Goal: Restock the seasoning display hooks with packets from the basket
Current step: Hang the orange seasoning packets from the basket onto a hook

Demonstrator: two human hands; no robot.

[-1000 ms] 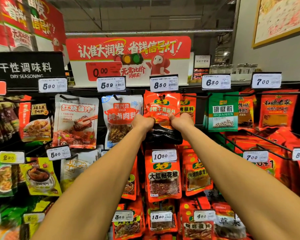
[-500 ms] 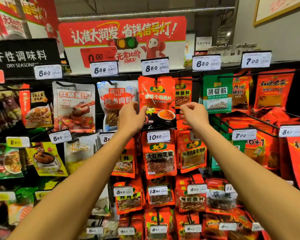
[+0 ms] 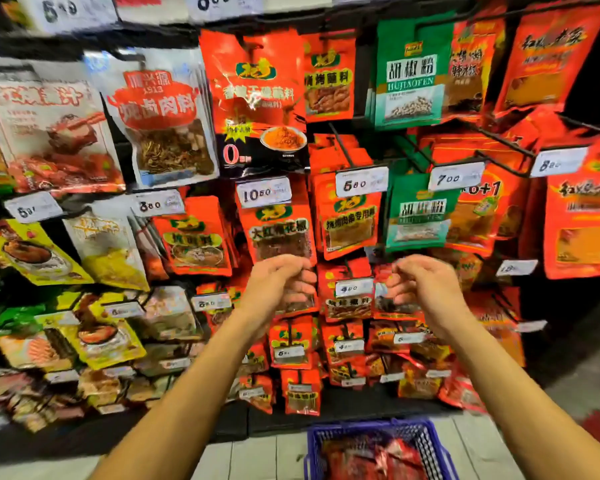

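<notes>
A red and black seasoning packet (image 3: 257, 102) hangs on its display hook under the 8.50 price tag, free of both hands. My left hand (image 3: 278, 285) and my right hand (image 3: 426, 289) hover well below it, in front of the lower rows of red packets. Both hands are empty, with fingers loosely curled. At the bottom of the view, a blue plastic basket (image 3: 430, 441) stands on the floor with several red packets (image 3: 374, 459) inside.
Hooks full of packets cover the whole rack: white packets (image 3: 160, 116) to the left, green pepper packets (image 3: 413, 74) to the right, price tags (image 3: 264, 194) on each hook end. Bare metal hook arms (image 3: 499, 147) stick out at right. Light floor tiles (image 3: 257, 459) lie beside the basket.
Both hands let go of the red and black packet, which now hangs on the hook, and dropped down to the lower rows. The view tilted downward, bringing the basket into sight.
</notes>
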